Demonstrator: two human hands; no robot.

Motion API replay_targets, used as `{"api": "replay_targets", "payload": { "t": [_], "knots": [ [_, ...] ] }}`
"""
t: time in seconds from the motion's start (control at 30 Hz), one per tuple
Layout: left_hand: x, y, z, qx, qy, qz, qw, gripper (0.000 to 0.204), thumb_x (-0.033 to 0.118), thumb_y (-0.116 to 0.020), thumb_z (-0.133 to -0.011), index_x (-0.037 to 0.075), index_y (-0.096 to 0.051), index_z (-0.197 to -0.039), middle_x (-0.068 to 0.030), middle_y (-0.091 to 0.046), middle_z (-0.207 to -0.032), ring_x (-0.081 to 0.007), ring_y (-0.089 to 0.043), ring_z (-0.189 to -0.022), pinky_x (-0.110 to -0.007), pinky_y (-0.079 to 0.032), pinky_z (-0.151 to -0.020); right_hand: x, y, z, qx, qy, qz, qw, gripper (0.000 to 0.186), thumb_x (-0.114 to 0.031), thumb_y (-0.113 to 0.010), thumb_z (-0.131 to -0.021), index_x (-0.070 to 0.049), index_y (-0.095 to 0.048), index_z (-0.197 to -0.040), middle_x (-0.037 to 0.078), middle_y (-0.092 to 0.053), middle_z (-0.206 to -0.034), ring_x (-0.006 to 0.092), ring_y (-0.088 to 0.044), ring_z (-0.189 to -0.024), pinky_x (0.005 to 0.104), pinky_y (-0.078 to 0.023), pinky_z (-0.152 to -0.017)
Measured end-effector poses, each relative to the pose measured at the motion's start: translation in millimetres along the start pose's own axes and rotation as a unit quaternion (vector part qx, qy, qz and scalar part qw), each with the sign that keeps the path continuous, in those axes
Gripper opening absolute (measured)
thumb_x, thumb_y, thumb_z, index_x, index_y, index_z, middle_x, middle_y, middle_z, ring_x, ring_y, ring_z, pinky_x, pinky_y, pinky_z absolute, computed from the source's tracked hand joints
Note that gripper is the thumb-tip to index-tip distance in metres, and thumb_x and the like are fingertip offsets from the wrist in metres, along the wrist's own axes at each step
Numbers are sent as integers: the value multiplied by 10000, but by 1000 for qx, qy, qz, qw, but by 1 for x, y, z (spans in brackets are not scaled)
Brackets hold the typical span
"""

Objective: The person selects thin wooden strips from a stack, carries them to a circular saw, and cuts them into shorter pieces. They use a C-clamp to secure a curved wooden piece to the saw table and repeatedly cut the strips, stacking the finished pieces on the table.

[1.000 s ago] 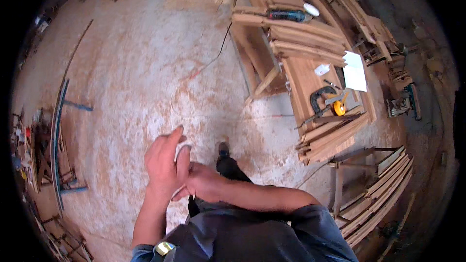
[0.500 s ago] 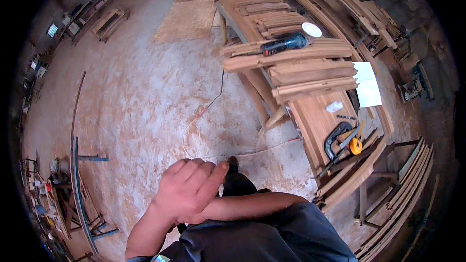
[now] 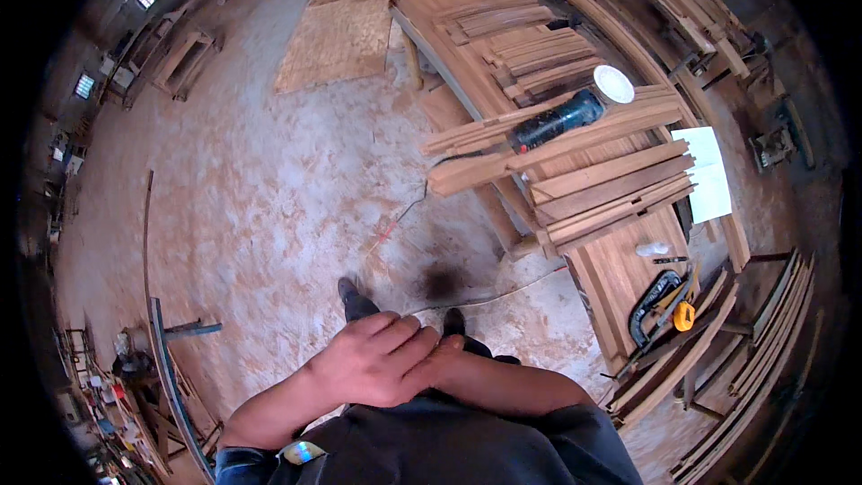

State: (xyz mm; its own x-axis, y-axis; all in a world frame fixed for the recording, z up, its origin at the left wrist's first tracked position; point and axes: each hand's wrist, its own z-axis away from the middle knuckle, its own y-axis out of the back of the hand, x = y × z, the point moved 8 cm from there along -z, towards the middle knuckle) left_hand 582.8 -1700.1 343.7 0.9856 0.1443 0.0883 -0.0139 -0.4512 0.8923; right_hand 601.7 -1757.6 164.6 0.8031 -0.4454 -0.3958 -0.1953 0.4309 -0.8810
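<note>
In front of my dark-clothed body, my left hand (image 3: 375,361) lies across my right hand (image 3: 438,366). The left fingers curl over the right hand and hold it. Under that grip the right fingers are hidden. Neither hand touches a tool. Off to the right, on the wooden workbench (image 3: 603,283), lie a black C-clamp (image 3: 640,316), a yellow tape measure (image 3: 684,316), a dark pen (image 3: 670,260) and a small white bottle (image 3: 652,249). Farther up, an angle grinder (image 3: 557,121) with a white disc (image 3: 614,83) rests on wooden strips (image 3: 620,130).
A pale paper sheet (image 3: 709,175) lies at the bench's right edge. Long boards (image 3: 763,350) are stacked at lower right. A cable (image 3: 512,294) runs across the dusty floor (image 3: 269,180). A metal bar frame (image 3: 160,350) stands at left, and a plywood sheet (image 3: 332,40) lies far ahead.
My left hand has slid from the right wrist area onto the right hand, and both have shifted rightward and lower. The view has shifted, and both my feet now show.
</note>
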Motion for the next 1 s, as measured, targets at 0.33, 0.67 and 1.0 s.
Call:
{"api": "replay_targets", "payload": {
  "t": [0.33,0.67,1.0],
  "knots": [
    [-179,7,19,52,-126,74,988,368,172,-608,-677,76,-663,-1028,-19,-601,-856,-141,-560,-750,-251,-415,-601,-110,33,-155,74,87,-46,992,201,-207,-561,-890,-18,-563,-959,97,-592,-851,199,-606,-768,361,-530,-637],
    [-396,44,70,84,-126,150,977,260,153,-629,-695,78,-675,-940,-20,-598,-791,-150,-572,-675,-252,-449,-553,-244,33,-321,112,183,-104,971,199,-217,-564,-891,-22,-567,-925,89,-590,-813,189,-603,-733,350,-521,-611],
    [-467,10,2,18,-181,235,955,315,152,-607,-678,37,-666,-965,-40,-589,-764,-171,-575,-654,-286,-459,-550,-345,74,-341,97,241,-140,955,203,-227,-567,-891,-25,-571,-891,81,-588,-776,178,-599,-698,338,-512,-585]
  ]
}}
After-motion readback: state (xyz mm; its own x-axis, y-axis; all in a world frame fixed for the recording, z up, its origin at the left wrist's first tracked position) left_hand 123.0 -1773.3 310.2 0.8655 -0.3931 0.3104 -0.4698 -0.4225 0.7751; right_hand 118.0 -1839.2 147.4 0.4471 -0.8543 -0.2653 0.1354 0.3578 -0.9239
